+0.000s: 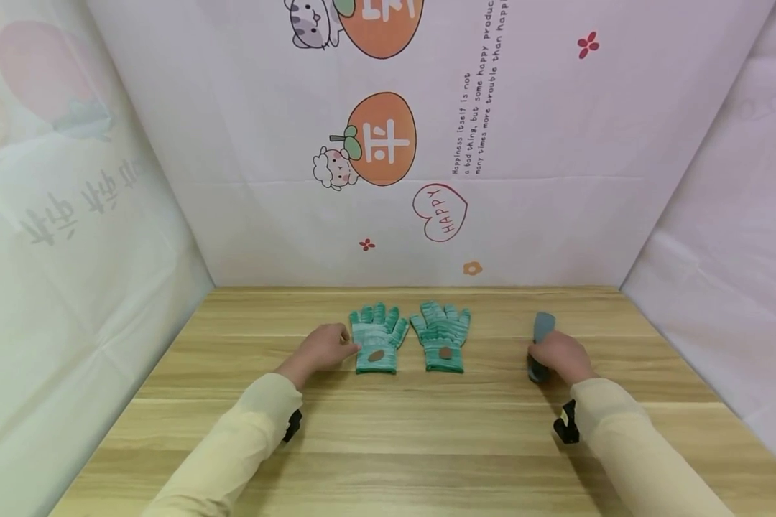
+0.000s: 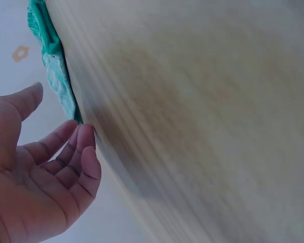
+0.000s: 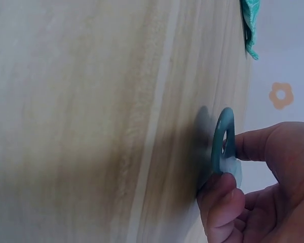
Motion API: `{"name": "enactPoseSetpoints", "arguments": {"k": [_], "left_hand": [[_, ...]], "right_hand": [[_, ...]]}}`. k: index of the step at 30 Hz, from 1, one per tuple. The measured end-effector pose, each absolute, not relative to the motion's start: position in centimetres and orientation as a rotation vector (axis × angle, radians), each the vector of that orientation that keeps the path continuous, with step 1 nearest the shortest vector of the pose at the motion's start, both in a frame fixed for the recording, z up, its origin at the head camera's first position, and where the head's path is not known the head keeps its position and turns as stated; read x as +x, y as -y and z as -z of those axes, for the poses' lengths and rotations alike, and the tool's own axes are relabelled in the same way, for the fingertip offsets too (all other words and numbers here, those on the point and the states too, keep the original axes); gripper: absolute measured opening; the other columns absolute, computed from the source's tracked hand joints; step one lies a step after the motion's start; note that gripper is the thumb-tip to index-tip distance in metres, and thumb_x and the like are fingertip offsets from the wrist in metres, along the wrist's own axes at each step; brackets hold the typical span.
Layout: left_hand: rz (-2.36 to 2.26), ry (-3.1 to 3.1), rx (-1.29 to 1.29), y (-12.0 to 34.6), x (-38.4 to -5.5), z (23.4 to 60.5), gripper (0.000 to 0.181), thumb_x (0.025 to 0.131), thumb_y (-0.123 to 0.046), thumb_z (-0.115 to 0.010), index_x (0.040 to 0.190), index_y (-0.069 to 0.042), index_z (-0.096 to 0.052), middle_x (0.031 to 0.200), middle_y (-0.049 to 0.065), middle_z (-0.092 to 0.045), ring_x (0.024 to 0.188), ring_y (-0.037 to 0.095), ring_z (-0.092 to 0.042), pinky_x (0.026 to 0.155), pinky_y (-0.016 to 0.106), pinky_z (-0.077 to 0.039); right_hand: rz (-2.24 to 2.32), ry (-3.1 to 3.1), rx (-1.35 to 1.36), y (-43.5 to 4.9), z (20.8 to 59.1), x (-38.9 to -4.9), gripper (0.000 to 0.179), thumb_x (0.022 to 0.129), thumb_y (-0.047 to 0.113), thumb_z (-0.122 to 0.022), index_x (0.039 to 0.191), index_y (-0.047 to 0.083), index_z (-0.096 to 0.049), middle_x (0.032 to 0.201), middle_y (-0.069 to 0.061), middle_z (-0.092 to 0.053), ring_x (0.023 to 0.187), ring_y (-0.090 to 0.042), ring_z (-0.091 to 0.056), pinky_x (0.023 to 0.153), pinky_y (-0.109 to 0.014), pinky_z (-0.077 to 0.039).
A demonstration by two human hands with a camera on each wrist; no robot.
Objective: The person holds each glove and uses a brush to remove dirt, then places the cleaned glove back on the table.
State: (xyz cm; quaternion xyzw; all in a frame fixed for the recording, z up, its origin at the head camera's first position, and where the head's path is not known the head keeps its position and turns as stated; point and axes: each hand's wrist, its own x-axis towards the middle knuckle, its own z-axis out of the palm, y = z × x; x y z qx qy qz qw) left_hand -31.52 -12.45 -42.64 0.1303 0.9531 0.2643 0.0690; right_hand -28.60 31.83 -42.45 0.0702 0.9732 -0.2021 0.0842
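Two green-and-white knitted gloves lie flat side by side, fingers pointing away: the left glove (image 1: 376,336) and the right glove (image 1: 442,334), each with a small brown patch on its cuff. My left hand (image 1: 328,346) is just left of the left glove, fingertips right at its edge. In the left wrist view its fingers are loosely bent and the palm holds nothing. My right hand (image 1: 561,355) pinches a blue-grey flat tool (image 1: 544,325) between thumb and fingers. Its far end is a rounded blade; the right wrist view shows a looped end (image 3: 223,126) close over the table. The hand hides its middle.
The wooden table (image 1: 420,445) meets a white printed cloth (image 1: 265,230) along its far edge. Cloth walls also rise at the left (image 1: 90,287) and right (image 1: 724,273). A dark wrist camera mount (image 1: 567,424) sits under my right sleeve.
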Motion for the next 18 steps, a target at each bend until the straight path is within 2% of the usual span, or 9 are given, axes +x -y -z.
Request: {"name": "enactPoseSetpoints", "arguments": {"k": [4,8,10,13,15,18], "left_hand": [[-0.789,-2.873,0.375,12.1,-31.8,42.7,0.033,0.096,-0.035,-0.062,0.107,-0.003,-0.063,0.104,0.007,-0.063,0.091,0.022,-0.059,0.08,0.041,-0.05],[-0.812,-2.86,0.335,11.8,-32.2,43.0,0.029,0.095,-0.034,-0.063,0.085,-0.008,-0.058,0.076,0.002,-0.055,0.065,0.016,-0.048,0.06,0.032,-0.043],[-0.833,-2.85,0.325,11.7,-32.5,43.2,0.037,0.095,-0.034,-0.064,0.07,-0.01,-0.051,0.062,-0.001,-0.043,0.053,0.014,-0.036,0.051,0.029,-0.034],[-0.851,-2.843,0.305,11.4,-32.8,43.5,0.051,0.095,-0.033,-0.064,0.056,-0.013,-0.04,0.05,-0.003,-0.027,0.045,0.012,-0.022,0.045,0.027,-0.025],[-0.847,-2.847,0.294,11.3,-32.9,43.6,0.056,0.095,-0.033,-0.064,0.05,-0.014,-0.036,0.046,-0.005,-0.022,0.043,0.011,-0.019,0.043,0.026,-0.023],[-0.811,-2.865,0.268,11.0,-33.1,43.6,0.058,0.095,-0.034,-0.065,0.048,-0.014,-0.036,0.045,-0.006,-0.023,0.041,0.01,-0.021,0.043,0.025,-0.025]], "right_hand": [[0.621,-2.904,0.207,-32.1,42.6,-28.5,0.034,0.093,0.027,-0.045,0.063,0.012,-0.046,0.06,-0.005,-0.049,0.055,-0.021,-0.049,0.053,-0.032,-0.04],[0.63,-2.9,0.198,-32.4,42.6,-28.3,0.032,0.091,0.026,-0.043,0.062,0.012,-0.044,0.059,-0.005,-0.048,0.054,-0.021,-0.048,0.053,-0.032,-0.04],[0.624,-2.899,0.193,-32.5,42.7,-28.2,0.031,0.091,0.025,-0.042,0.064,0.011,-0.046,0.061,-0.006,-0.05,0.055,-0.021,-0.049,0.054,-0.033,-0.04],[0.611,-2.895,0.188,-32.6,42.6,-28.1,0.031,0.092,0.026,-0.042,0.07,0.007,-0.051,0.067,-0.009,-0.053,0.06,-0.024,-0.051,0.056,-0.034,-0.041],[0.602,-2.895,0.188,-32.6,42.6,-28.1,0.031,0.092,0.026,-0.041,0.075,0.003,-0.054,0.071,-0.012,-0.054,0.063,-0.025,-0.052,0.058,-0.036,-0.043],[0.598,-2.895,0.189,-32.6,42.5,-28.0,0.032,0.093,0.026,-0.04,0.08,0.0,-0.056,0.076,-0.014,-0.055,0.067,-0.027,-0.052,0.062,-0.038,-0.044]]}}
